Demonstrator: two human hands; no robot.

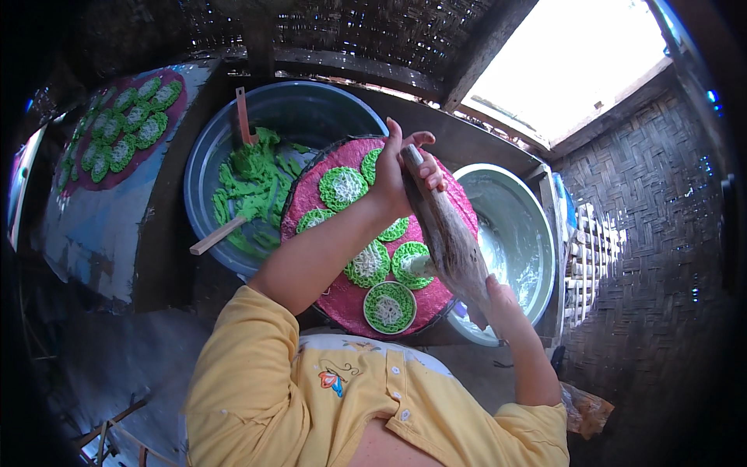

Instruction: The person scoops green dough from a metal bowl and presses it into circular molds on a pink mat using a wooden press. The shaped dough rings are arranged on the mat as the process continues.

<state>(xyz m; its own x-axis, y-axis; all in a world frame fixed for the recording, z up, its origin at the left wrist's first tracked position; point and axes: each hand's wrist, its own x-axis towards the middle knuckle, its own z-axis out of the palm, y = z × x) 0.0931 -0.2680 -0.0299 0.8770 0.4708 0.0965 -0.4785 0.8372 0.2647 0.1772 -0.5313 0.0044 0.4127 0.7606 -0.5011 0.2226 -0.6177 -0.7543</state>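
Observation:
Slanting across the pink round tray (342, 300) is a worn wooden press (450, 237), thick in the middle and narrow at its far end. My left hand (395, 175) is closed around that narrow end. Lower right, my right hand (506, 310) grips its near end. A pale stub (420, 266) shows beneath the wood, close over a lacy green noodle cake (410, 265) with a white centre. More such cakes (343, 188) lie on the tray, some partly hidden by my left forearm. Nearest me, one cake (389, 307) sits inside a pale round rim.
Left of the tray, a large basin (204, 175) holds green dough (253, 183), a wooden-handled tool (218, 236) and a reddish-handled one (243, 115). A pale green basin (541, 233) stands right. Far left, another pink round (177, 93) carries several green cakes. A woven wall (646, 202) closes the right.

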